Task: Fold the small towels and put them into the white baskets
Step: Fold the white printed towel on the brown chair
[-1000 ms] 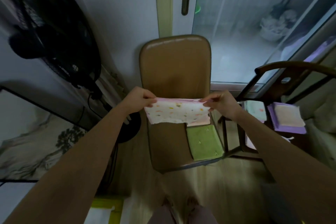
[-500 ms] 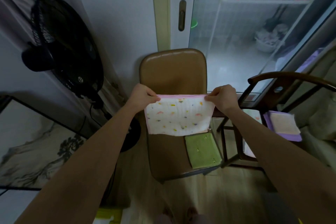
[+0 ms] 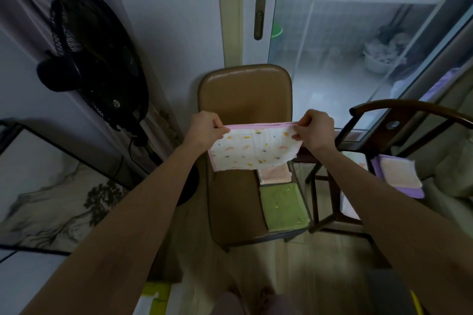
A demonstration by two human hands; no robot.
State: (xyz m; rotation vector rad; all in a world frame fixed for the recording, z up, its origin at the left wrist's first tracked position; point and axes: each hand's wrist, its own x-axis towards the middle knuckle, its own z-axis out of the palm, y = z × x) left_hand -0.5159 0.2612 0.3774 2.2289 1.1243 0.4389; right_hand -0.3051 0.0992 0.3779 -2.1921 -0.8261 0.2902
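Both hands are pinching the top corners of the spotted towel (image 3: 256, 149): left hand (image 3: 204, 128) is gripping the left corner, right hand (image 3: 316, 129) is gripping the right one, so it's hanging stretched out in the air above the chair (image 3: 230, 202) seat. On the seat's right edge a pink towel (image 3: 275, 175) is lying just behind a folded green towel (image 3: 282, 208). A purple towel (image 3: 398, 176) is sitting on the wooden chair (image 3: 409, 115) to the right. A black fan (image 3: 94, 56) is standing off left.

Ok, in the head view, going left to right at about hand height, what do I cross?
Black fan → left hand → patterned towel → right hand → dark wooden chair → purple-edged towel.
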